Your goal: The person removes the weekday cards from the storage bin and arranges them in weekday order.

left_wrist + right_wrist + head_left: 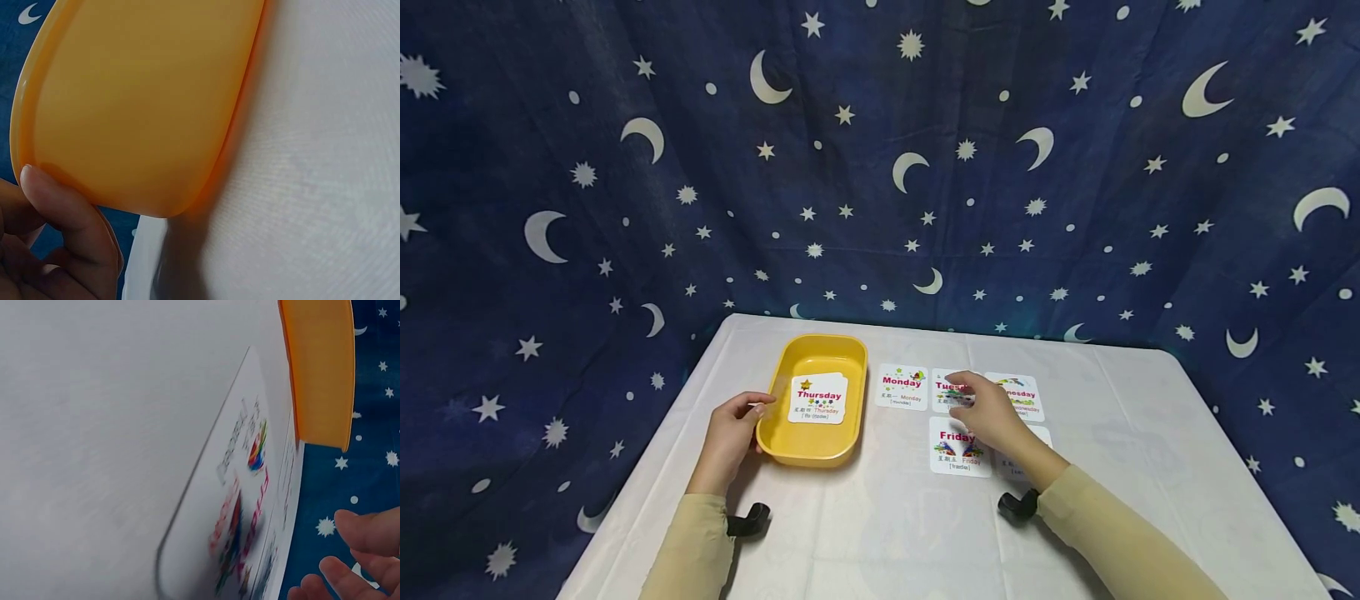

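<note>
My left hand point(732, 437) holds the left rim of a yellow plastic tray point(812, 447), pinching its edge between thumb and fingers; the left wrist view shows the thumb point(53, 197) against the tray wall point(137, 112). Inside the tray lies a Thursday card point(819, 398). Over the cards on the table hovers my right hand point(988, 415), thumb and fingers apart with nothing between them. It partly covers the Tuesday card point(942, 402) and the Wednesday card point(1018, 396). Below it are the Friday card point(957, 458) and another card point(1041, 433), mostly hidden by the wrist. The Monday card point(901, 387) lies face up at left.
A white cloth point(880, 533) covers the table. Behind and beside it hangs a dark blue curtain point(865, 208) with moons and stars. A black wrist mount point(748, 520) sits on the left wrist and another black mount point(1017, 507) on the right.
</note>
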